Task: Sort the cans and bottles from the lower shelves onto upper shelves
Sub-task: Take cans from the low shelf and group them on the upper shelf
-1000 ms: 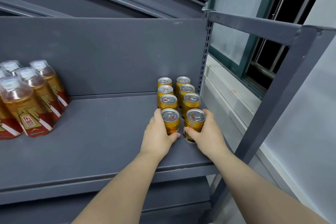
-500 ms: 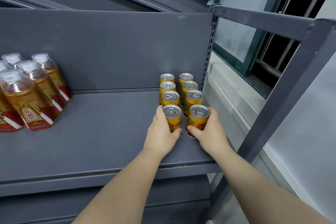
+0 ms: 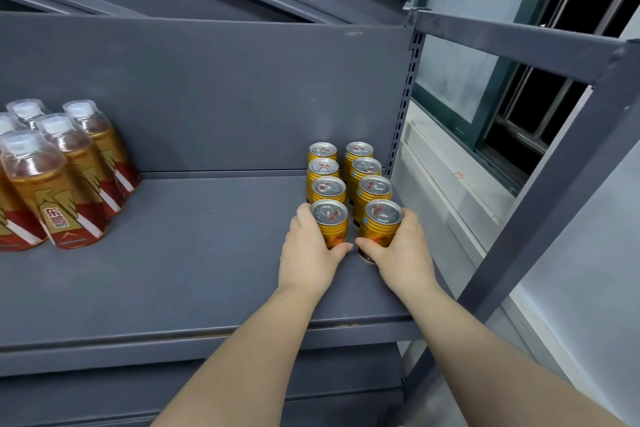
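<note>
Several gold cans stand in two rows at the right end of the grey shelf. My left hand grips the front left can, thumb curled round its near side. My right hand grips the front right can, which stands close behind the row's other cans. Both front cans are upright and appear to rest on the shelf. Several amber bottles with white caps and red labels stand at the shelf's left end.
The shelf's back panel rises behind the cans. A perforated upright and a slanted grey frame post bound the right side. A lower shelf edge lies below. A window is at right.
Both hands have pushed the two front cans a little further back toward the rows behind them. The view has shifted slightly.
</note>
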